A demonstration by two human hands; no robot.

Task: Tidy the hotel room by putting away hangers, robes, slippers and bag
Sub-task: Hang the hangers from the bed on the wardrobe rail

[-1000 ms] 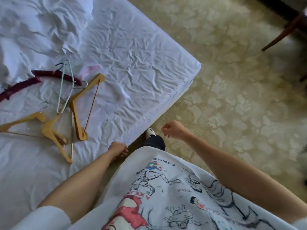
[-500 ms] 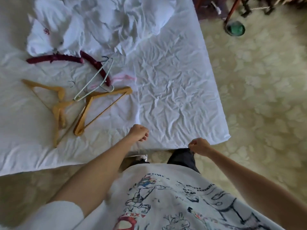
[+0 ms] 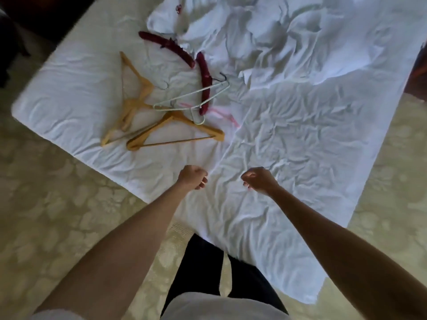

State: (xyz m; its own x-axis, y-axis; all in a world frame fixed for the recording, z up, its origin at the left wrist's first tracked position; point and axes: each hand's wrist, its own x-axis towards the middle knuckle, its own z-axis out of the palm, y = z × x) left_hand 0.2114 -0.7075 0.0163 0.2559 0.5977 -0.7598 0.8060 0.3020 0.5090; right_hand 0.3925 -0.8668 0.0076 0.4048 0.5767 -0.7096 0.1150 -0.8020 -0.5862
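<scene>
Hovering over bed [image 3: 300, 139] near edge: left hand [image 3: 193, 177] and right hand [image 3: 258, 180], both curled, holding nothing. Hangers [image 3: 171, 116] ahead-left, toward bed's left corner; nearest wooden hanger's bar lies crosswise. Left hand nearer.

On the white-sheeted bed [image 3: 300, 139] in front of you lie three tan wooden hangers [image 3: 175, 132], two dark red padded hangers [image 3: 168, 46], one pale green wire hanger [image 3: 191, 100] and one rumpled heap of white cloth [image 3: 242, 26]. Two bare hands [image 3: 193, 176] reach over the sheet.
</scene>
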